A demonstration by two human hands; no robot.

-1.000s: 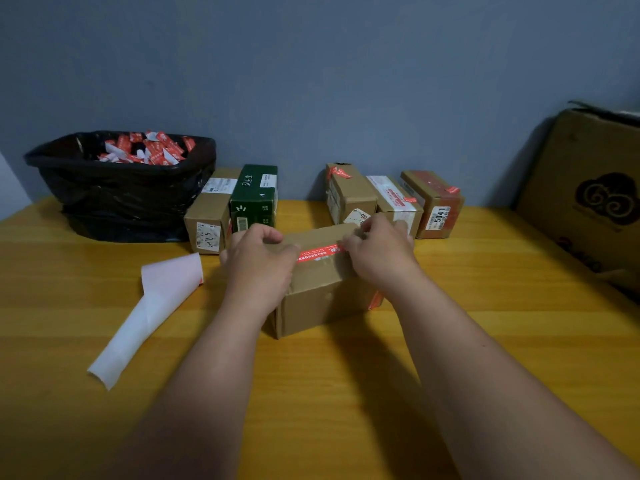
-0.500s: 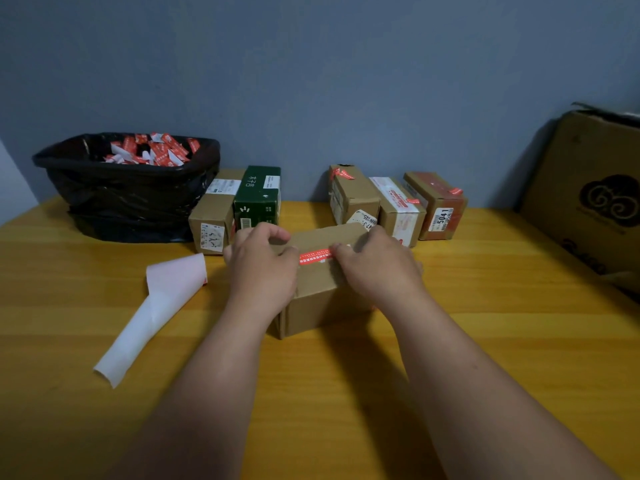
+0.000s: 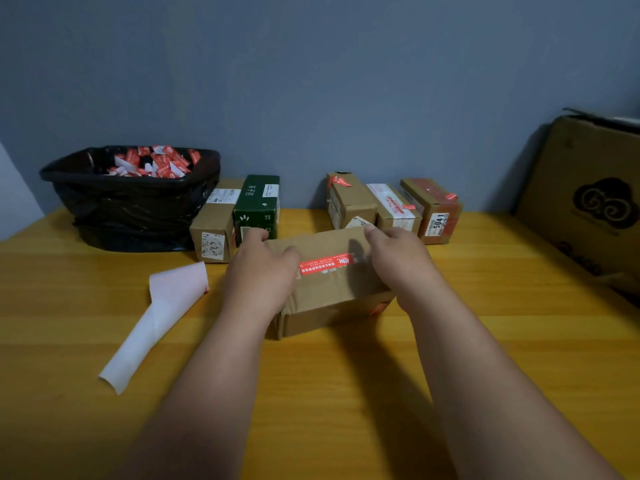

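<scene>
Yellow table (image 3: 104, 427), blue wall (image 3: 311, 81): box (image 3: 329, 296) held mid-table.
Our left hand (image 3: 259, 271) and right hand (image 3: 401, 261) curl over its ends, gripping; a hard tug might rip the red label (image 3: 325, 263) or bump the far boxes (image 3: 351, 202).

Two hands (image 3: 259, 275) (image 3: 398, 261), one middle box (image 3: 325, 292), five rear boxes (image 3: 213, 230) (image 3: 258, 202) (image 3: 349, 202) (image 3: 394, 209) (image 3: 436, 209), one big carton (image 3: 588, 202), one bin (image 3: 131, 209), one paper strip (image 3: 162, 317).

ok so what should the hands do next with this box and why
Probably lift the cardboard box and set it by the three stickered boxes at the back right: the red sticker already lies flat on top, and the left hand and right hand grip its ends.
</scene>
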